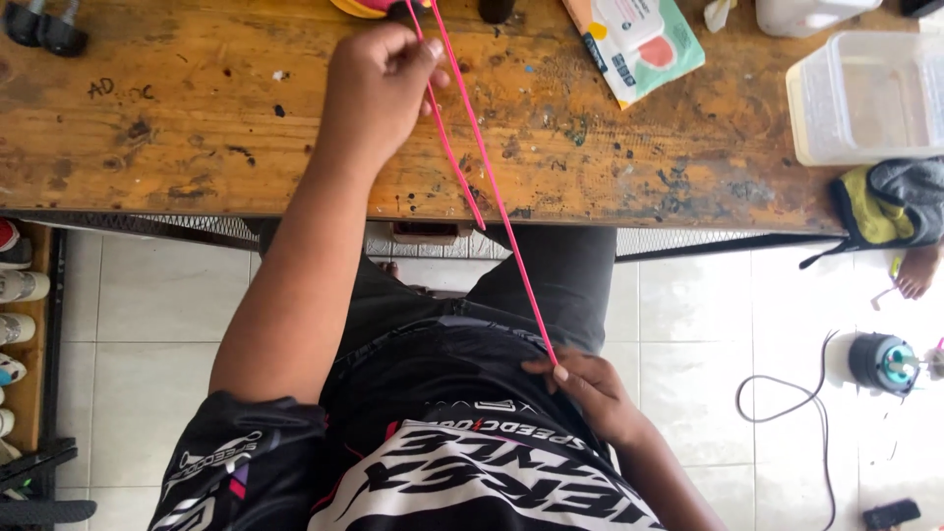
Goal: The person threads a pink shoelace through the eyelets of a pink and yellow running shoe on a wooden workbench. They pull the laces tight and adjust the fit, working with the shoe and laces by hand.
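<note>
A thin pink cord (492,187) runs taut from the top of the wooden workbench (177,128) down to my lap. My left hand (379,88) is stretched over the bench and pinches the cord near its far end, where a second strand hangs loose beside the first. My right hand (590,393) rests against my black shirt and pinches the cord's near end between thumb and fingers. The cord's far end meets a yellow and red object (369,8) at the top edge, mostly cut off.
On the bench lie a teal and white packet (639,44), a clear plastic tub (865,93) and a grey and yellow glove (890,202). Shoes (15,295) stand on a shelf at left. On the tiled floor at right are a black cable (787,398) and a small round device (880,362). Another person's foot (919,270) is near the bench.
</note>
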